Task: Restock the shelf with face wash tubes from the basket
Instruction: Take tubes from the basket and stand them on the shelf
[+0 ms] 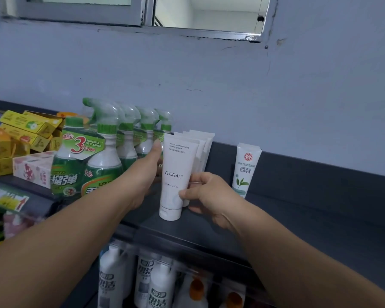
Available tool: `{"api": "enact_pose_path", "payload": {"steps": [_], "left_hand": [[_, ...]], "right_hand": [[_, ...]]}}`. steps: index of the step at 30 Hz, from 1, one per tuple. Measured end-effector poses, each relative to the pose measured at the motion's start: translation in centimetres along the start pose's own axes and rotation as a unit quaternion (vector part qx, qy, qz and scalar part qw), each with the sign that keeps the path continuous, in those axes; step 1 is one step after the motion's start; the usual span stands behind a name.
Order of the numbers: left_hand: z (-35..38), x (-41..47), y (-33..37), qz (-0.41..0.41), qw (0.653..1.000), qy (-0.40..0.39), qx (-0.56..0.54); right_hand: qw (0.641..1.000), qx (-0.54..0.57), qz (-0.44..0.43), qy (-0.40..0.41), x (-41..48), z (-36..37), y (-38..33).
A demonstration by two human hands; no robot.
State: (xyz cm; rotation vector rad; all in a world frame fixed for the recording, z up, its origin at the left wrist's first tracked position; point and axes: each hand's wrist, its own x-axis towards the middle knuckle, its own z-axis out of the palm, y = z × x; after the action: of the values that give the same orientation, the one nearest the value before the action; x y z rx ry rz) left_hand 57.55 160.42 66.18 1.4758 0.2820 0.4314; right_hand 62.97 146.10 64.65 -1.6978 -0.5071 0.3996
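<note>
We found the front face wash tube (178, 174) standing upright on its cap near the front edge of the dark shelf (298, 210). It was white, with FLORAL printed across its middle and small grey text below the crimped top. Our right hand (207, 192) pinched its lower right side. Our left hand (149, 170) lay against its left side, thumb up, its fingers hidden behind the tube. Directly behind it stood a row of matching white tubes (203, 145), upright and overlapping toward the wall. Off to the right, a white tube with a red seal and green leaf (246, 167) stood upright alone.
</note>
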Motion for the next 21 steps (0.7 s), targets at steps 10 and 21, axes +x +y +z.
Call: {"api": "enact_pose_path", "payload": {"steps": [10,21], "left_hand": [[-1.0,-6.3,2.5,0.169,0.937,0.132,0.276],[-9.0,-21.2,-4.7,0.15,0.774,0.265,0.555]], "right_hand": [[0.882,-0.329,-0.308,0.138,-6.7,0.8,-5.1],[0.827,-0.393,-0.382,-0.125,-10.3,9.8,1.0]]}}
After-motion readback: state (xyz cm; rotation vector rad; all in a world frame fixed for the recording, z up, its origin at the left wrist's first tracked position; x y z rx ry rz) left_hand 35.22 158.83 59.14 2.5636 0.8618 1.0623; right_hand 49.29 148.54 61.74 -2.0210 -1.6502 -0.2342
